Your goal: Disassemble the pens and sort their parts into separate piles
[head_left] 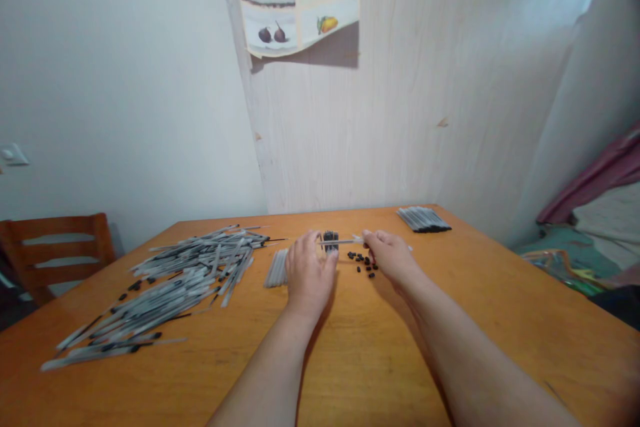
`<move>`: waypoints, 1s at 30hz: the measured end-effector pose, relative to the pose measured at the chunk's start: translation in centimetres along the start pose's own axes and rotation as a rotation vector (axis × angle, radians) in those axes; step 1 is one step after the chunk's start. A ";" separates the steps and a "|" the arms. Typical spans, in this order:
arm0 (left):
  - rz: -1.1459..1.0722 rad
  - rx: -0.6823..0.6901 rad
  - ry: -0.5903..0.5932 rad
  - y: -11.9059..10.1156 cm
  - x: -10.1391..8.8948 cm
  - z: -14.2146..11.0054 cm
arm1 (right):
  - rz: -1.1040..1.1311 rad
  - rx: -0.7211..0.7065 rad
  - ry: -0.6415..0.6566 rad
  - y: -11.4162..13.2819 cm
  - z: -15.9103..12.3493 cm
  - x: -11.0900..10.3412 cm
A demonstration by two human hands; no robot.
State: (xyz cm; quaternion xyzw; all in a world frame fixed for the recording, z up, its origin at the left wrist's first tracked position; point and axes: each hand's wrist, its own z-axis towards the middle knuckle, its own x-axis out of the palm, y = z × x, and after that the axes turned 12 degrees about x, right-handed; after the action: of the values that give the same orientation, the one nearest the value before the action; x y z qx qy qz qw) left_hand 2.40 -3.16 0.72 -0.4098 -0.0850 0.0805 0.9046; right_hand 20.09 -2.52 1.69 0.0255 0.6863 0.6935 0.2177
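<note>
A thin translucent pen tube lies level between my two hands above the middle of the table. My left hand is closed round its left end, thumb toward me. At the other end, the fingers of my right hand pinch the tube. A small block of dark upright pieces stands just behind the tube. Several small black plugs are scattered below my right fingers. Beside my left hand is a row of clear pen tubes, partly hidden by that hand.
A loose heap of pen parts covers the left of the wooden table. At the back right lies a neat row of black-ended pens. A wooden chair stands at left, and bags and cloth are at right.
</note>
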 end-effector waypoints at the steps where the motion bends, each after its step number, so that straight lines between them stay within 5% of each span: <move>1: 0.014 -0.008 -0.060 0.1 0.0 0.2 | 0.034 0.005 -0.026 -0.1 0.1 0.1; 3: 0.019 -0.067 -0.089 0.4 0.0 0.3 | 0.123 0.025 -0.024 -0.3 0.0 0.5; 8: -0.231 -0.358 0.120 0.8 1.1 -0.2 | 0.285 0.095 0.179 0.0 -1.6 2.6; 11: -0.450 -0.442 0.092 0.5 1.4 -0.4 | 0.314 0.108 0.284 0.3 -2.7 3.6; 18: -0.585 -0.468 0.043 0.3 0.9 0.0 | 0.339 0.379 0.378 0.8 -3.1 3.6; 30: -0.566 -0.461 0.007 0.8 0.8 0.1 | 0.395 0.238 0.450 0.2 -3.1 3.8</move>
State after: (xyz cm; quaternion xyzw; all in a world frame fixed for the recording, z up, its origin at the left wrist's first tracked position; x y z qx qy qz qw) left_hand 3.08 -2.44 0.27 -0.5636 -0.2076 -0.1957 0.7752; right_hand 15.59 -4.18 0.72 0.0294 0.7752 0.6256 -0.0829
